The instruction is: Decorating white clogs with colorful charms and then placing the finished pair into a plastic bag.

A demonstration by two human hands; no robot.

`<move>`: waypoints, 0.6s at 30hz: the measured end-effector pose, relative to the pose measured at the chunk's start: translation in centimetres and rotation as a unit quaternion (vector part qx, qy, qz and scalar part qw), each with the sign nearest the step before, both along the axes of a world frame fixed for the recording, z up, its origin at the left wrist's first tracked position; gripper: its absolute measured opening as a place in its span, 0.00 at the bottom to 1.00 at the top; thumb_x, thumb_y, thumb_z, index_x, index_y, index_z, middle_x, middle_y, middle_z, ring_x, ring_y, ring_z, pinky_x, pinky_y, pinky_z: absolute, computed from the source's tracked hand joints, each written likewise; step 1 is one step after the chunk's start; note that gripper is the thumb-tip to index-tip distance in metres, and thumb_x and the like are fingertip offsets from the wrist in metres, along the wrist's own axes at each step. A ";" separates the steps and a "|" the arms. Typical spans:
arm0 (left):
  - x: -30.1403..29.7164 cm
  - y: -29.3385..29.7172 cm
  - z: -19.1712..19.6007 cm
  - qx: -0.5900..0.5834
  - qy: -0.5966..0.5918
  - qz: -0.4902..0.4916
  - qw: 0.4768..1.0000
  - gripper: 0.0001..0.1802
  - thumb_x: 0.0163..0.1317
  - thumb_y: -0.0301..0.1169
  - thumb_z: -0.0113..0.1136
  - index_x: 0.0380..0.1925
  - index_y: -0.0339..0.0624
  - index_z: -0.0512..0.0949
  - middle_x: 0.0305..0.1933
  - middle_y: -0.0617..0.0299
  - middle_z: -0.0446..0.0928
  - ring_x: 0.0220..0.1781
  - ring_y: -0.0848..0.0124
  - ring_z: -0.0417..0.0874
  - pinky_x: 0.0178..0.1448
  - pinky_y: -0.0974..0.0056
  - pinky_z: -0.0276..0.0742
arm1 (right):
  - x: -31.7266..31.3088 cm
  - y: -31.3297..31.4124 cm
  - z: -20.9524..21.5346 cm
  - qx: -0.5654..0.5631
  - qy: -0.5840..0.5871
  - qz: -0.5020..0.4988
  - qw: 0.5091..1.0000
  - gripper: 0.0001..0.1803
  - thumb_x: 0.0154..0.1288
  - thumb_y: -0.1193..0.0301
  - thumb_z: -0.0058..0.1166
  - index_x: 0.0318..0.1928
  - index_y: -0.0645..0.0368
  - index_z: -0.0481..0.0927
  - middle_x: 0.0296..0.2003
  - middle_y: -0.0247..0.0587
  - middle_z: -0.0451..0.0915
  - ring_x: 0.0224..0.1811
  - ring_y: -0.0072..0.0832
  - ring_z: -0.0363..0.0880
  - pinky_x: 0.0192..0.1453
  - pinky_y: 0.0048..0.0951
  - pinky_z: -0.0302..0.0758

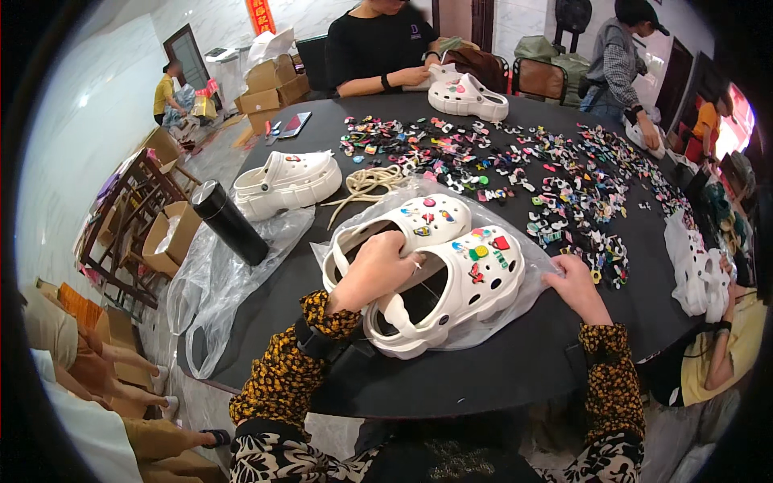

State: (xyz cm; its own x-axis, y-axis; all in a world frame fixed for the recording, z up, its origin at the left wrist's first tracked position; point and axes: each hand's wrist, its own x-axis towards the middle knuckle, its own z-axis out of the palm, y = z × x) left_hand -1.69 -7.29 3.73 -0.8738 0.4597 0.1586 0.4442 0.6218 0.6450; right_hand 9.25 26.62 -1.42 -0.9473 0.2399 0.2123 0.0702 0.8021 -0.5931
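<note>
Two white clogs with colourful shoe charms on their toes lie side by side in front of me, the left clog [385, 228] and the right clog [498, 291]. Where they meet, my left hand [376, 270] is closed on their inner sides, its fingertips partly hidden inside the openings. A clear plastic bag [535, 283] is spread under and around the pair. At its right edge my right hand [578, 288] pinches the plastic between thumb and fingers.
Loose shoe charms [576, 189] cover the table's far right. A white clog [294, 181], black bottle [229, 224], beige cord [372, 183] and plastic bag [211, 310] lie left. Across the table, a person [378, 48] handles white clogs; other people work at the right.
</note>
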 end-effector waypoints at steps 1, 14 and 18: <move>0.1 -0.1 0.2 0.006 -0.005 0.003 1.000 0.20 0.52 0.38 0.63 0.21 0.27 0.74 0.27 0.38 0.75 0.35 0.44 0.77 0.40 0.50 0.71 | -0.1 0.1 0.0 -0.002 0.001 0.000 1.000 0.16 0.51 0.65 0.59 0.36 0.65 0.80 0.31 0.45 0.78 0.36 0.35 0.76 0.43 0.31 0.72; 0.7 -0.1 0.0 0.030 -0.024 -0.025 0.999 0.15 0.53 0.33 0.61 0.25 0.26 0.76 0.25 0.40 0.75 0.29 0.51 0.78 0.35 0.53 0.71 | 1.6 -0.6 1.0 -0.274 0.030 0.008 0.961 0.09 0.58 0.69 0.55 0.32 0.65 0.77 0.24 0.35 0.77 0.23 0.18 0.74 0.21 0.21 0.70; 1.7 1.1 0.7 0.018 -0.017 -0.025 0.999 0.15 0.52 0.33 0.62 0.25 0.26 0.76 0.23 0.41 0.75 0.27 0.55 0.78 0.33 0.55 0.70 | 2.8 -0.9 2.8 -0.247 0.054 0.004 0.968 0.08 0.57 0.71 0.55 0.33 0.65 0.76 0.25 0.35 0.76 0.25 0.19 0.74 0.28 0.22 0.72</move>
